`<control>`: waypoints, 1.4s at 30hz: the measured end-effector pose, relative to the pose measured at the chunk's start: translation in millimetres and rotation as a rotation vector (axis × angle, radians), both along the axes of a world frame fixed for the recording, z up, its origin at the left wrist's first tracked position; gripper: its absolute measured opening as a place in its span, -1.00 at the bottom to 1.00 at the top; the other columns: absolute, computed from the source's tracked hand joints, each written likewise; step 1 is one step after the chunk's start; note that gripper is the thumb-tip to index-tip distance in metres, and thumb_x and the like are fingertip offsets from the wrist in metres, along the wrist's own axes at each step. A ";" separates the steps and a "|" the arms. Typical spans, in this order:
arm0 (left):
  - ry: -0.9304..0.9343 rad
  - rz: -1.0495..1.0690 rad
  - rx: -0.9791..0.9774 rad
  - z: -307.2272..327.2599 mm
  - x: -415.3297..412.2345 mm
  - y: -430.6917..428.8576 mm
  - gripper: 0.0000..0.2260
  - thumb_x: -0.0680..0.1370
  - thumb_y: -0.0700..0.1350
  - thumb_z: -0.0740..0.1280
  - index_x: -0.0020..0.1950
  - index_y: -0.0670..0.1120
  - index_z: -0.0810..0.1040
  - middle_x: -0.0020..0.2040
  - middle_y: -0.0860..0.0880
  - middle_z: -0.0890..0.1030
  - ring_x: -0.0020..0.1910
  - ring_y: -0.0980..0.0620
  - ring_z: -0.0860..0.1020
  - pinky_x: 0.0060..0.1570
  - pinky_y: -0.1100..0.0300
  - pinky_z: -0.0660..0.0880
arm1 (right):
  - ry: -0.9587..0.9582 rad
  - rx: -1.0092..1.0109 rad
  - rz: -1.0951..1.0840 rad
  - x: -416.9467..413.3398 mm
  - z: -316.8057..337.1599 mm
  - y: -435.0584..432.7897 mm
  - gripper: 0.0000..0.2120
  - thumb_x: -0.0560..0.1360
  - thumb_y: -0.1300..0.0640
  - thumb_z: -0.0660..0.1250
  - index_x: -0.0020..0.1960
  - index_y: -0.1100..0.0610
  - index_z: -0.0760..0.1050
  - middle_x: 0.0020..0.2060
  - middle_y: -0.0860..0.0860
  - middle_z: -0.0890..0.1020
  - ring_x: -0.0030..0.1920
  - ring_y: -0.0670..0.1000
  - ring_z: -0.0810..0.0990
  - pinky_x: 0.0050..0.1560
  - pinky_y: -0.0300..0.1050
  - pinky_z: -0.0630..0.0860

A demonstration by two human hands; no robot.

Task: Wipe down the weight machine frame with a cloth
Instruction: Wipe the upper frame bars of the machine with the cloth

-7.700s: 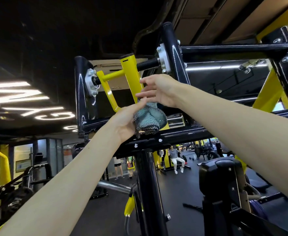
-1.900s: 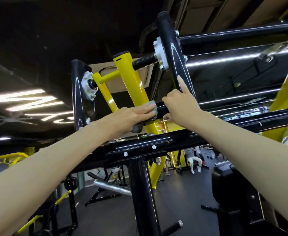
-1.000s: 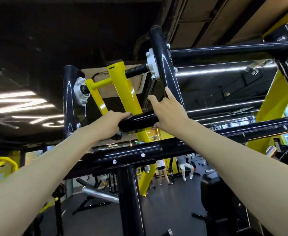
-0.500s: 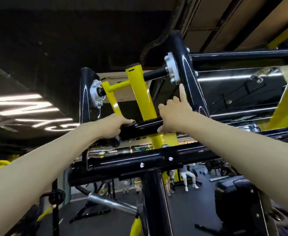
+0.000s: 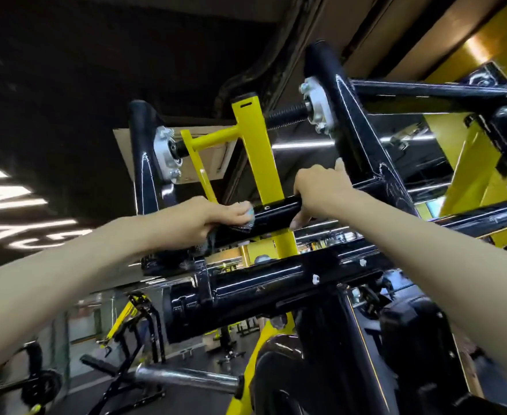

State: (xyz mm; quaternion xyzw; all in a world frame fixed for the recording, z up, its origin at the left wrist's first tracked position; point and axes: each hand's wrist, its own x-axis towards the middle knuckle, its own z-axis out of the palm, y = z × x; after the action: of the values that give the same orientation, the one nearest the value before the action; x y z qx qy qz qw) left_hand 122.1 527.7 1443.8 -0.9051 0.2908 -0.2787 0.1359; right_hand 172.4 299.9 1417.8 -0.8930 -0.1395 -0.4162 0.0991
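Dark gym ceiling (image 5: 96, 55) fills the upper frame. At centre, the left hand (image 5: 216, 217) clasps a cloth (image 5: 244, 227) around the black crossbar (image 5: 273, 215). The right hand (image 5: 321, 190) grips that bar just right of the yellow upright (image 5: 258, 151).

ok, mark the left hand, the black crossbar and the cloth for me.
left hand (image 5: 216, 217): head view, back of the hand.
black crossbar (image 5: 276, 215): head view, bare glossy stretch in front of the yellow post.
cloth (image 5: 246, 228): head view, dark fold against the crossbar.
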 end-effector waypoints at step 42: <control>-0.035 -0.063 -0.203 1.4 19.6 -57.0 -0.50 0.51 -0.49 0.16 0.32 -0.06 0.51 0.34 0.08 0.47 0.39 0.20 0.34 0.40 0.38 0.15 | -0.188 -0.197 -0.059 9.9 -13.1 -7.2 -0.31 0.42 -0.30 0.33 0.35 0.16 0.40 0.17 0.10 0.58 0.25 0.12 0.51 0.50 0.08 0.04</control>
State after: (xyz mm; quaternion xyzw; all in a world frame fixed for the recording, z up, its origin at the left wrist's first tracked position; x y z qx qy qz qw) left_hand 141.7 470.7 1445.1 -0.8997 0.2870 -0.3264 0.0399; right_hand 182.3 292.7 1404.7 -0.8592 -0.1621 -0.4851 -0.0148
